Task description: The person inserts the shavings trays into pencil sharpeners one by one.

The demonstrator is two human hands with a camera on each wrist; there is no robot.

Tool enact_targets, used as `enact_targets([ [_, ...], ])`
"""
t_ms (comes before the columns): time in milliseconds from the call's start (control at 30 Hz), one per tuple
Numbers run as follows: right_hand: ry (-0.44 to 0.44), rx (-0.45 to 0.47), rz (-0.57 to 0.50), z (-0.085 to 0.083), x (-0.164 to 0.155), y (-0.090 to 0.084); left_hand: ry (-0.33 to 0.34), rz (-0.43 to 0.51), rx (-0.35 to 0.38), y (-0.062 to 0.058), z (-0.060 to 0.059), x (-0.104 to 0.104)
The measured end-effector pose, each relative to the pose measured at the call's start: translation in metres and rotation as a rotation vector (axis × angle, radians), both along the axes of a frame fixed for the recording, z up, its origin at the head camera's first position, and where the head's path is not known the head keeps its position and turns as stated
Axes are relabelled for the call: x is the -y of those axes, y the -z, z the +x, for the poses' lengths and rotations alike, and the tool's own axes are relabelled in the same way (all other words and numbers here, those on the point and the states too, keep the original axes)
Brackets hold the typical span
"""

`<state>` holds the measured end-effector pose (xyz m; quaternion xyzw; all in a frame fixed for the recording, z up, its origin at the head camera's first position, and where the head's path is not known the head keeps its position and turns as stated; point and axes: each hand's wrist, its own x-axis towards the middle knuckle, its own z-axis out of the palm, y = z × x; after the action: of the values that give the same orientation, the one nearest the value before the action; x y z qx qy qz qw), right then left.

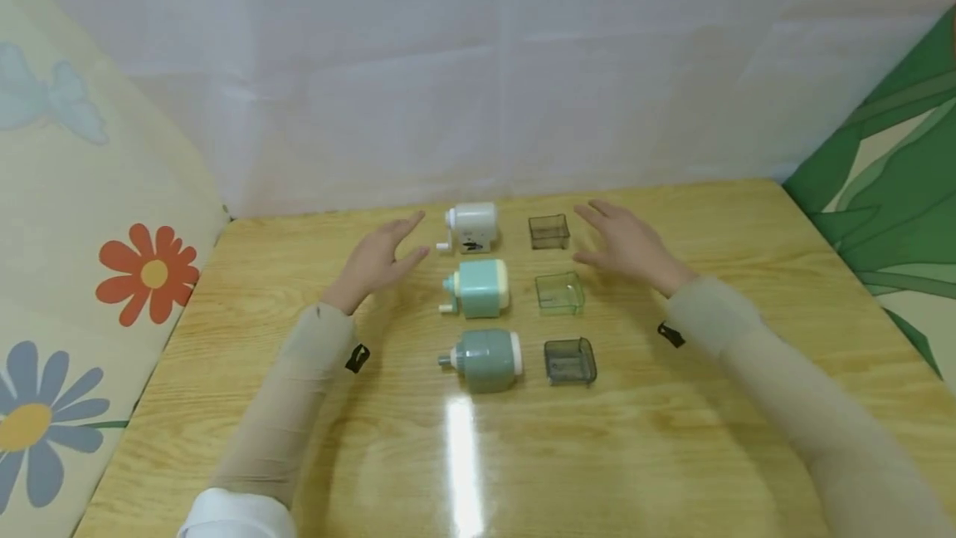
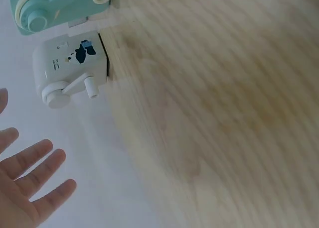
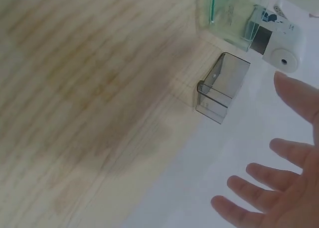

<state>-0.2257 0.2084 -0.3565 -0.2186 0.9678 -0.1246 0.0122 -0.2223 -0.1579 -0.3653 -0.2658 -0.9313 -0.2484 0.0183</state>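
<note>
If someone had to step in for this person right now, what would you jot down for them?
Left hand: open, holds nothing, hovers beside the white sharpener.
Right hand: open, holds nothing, hovers beside the far clear tray.
On the wooden table: three crank sharpeners in a column, white at the far end, the mint sharpener in the middle, the grey-green sharpener nearest. To the right of each lies a loose tray: far clear, the green tray, the dark tray.
Done: nothing gripped, all trays out of their sharpeners.
Left: probably to fit each tray into its sharpener, going by the pairing.
</note>
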Motion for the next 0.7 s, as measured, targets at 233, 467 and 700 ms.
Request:
enact_targets([
  [233, -0.012, 0.065, 0.007, -0.02, 0.006, 0.003, -0.037, 0.107, 0.009, -0.002, -0.027, -0.018],
  [467, 0.021, 0.174, 0.005, -0.035, 0.007, 0.009, -0.057, 0.142, -0.011, -0.002, -0.04, -0.04],
  [700, -0.014, 0.224, 0.016, -0.044, 0.008, 0.015, -0.044, 0.194, 0.083, 0.004, -0.045, -0.057],
])
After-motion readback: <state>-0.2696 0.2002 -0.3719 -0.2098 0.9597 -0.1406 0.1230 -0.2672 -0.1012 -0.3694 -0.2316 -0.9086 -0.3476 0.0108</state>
